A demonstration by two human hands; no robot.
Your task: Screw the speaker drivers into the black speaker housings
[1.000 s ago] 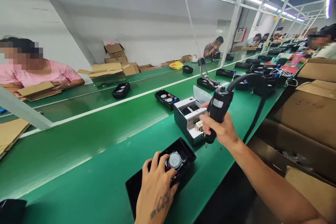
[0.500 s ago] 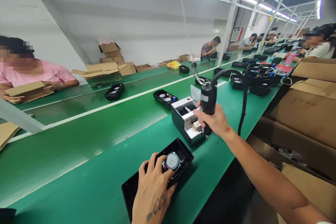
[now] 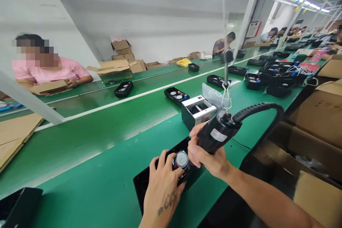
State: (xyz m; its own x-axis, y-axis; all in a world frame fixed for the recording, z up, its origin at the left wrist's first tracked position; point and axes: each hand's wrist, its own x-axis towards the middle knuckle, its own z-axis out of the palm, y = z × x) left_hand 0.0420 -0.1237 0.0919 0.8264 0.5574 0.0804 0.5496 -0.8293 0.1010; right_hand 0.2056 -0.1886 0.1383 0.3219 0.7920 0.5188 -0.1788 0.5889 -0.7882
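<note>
A black speaker housing [image 3: 141,184] lies on the green bench, its inside facing up, with a round silver speaker driver [image 3: 182,159] in it. My left hand [image 3: 163,187] grips the housing, fingers reaching over the inside near the driver. In my right hand [image 3: 210,158] is a black electric screwdriver [image 3: 217,130], tilted with its lower end over the far part of the housing; my fingers hide the tip. The screwdriver hangs from a metal hook [image 3: 227,94] and has a thick black cable. Just beyond the housing stands a grey-and-white screw feeder box [image 3: 199,108].
Several black housings sit along the green conveyor, one [image 3: 176,96] beside the feeder box. Another black housing [image 3: 22,205] is at the lower left. Cardboard boxes [image 3: 310,114] stand at the right. A person in pink [image 3: 72,69] handles cardboard across the belt.
My right hand has brought the screwdriver down and toward me, from beside the feeder box to over the housing. My left hand keeps its hold. A housing shows more at the lower left.
</note>
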